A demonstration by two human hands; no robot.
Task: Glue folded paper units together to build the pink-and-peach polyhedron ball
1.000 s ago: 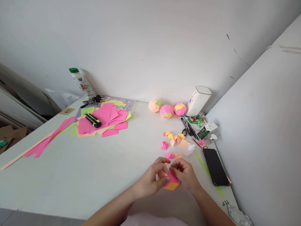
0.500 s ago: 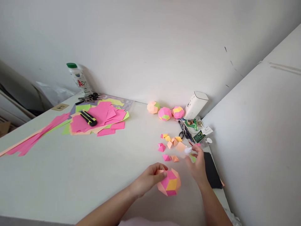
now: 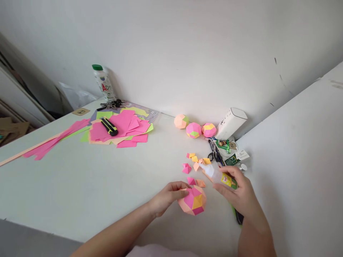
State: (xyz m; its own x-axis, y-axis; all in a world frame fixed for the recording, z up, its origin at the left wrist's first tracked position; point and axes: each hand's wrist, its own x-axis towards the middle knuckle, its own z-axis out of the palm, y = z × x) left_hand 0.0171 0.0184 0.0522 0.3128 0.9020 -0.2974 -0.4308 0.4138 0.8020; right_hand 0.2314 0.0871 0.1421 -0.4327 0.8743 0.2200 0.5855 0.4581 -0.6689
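My left hand (image 3: 167, 196) curls its fingers round a paper polyhedron (image 3: 193, 201) of pink, yellow and peach faces, steadying it on the white table (image 3: 80, 185). Just to the right, my right hand (image 3: 238, 191) is closed on a small clear glue bottle (image 3: 215, 173) with a yellow-green label, its tip pointing left towards the loose pieces. Several small folded paper pieces (image 3: 197, 164), pink, orange and peach, lie just beyond the polyhedron.
Three finished paper balls (image 3: 194, 129) sit by the back wall beside a white box (image 3: 229, 123). Scissors, pens and small items (image 3: 222, 148) crowd the right corner. A pile of pink and green sheets (image 3: 120, 130) with a black-yellow cutter (image 3: 109, 126), keys and a bottle (image 3: 103, 82) lie far left.
My right hand left the polyhedron, reached to the right and picked up the glue bottle. My left hand kept hold of the polyhedron.
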